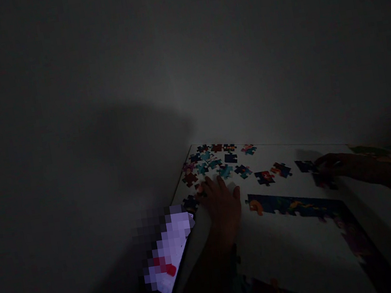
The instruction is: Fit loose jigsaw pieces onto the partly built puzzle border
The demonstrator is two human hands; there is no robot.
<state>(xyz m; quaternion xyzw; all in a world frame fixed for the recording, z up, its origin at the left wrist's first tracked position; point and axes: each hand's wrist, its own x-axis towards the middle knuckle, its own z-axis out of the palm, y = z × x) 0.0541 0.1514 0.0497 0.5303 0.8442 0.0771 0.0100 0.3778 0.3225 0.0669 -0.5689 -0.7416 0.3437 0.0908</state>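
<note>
taking in a dim room here: a pale wall point(241, 61) fills the top of the view, and a white tabletop point(292, 151) angles away below it. along the tabletop's left edge lies a phone point(171, 253), its long axis slanting from lower left toward the table's far corner. the lit screen shows pale violet with a red patch, but it's pixelated, so nothing can be read. on the right, a partly built jigsaw border point(293, 208) runs diagonally from upper left to lower right, then turns down toward the bottom of the view. loose jigsaw pieces point(209, 164) are scattered across the far left of the table, with more strung out toward the right. the left hand point(221, 206) is palm down beside the phone, fingers spread wide, tips among the nearest pieces, with no clear hold on any. the right hand point(332, 165) reaches in from the right, fingers curved down over a dark jigsaw piece point(306, 165); can't tell if they're gripping it. just below that hand sits another dark piece point(323, 181).
</note>
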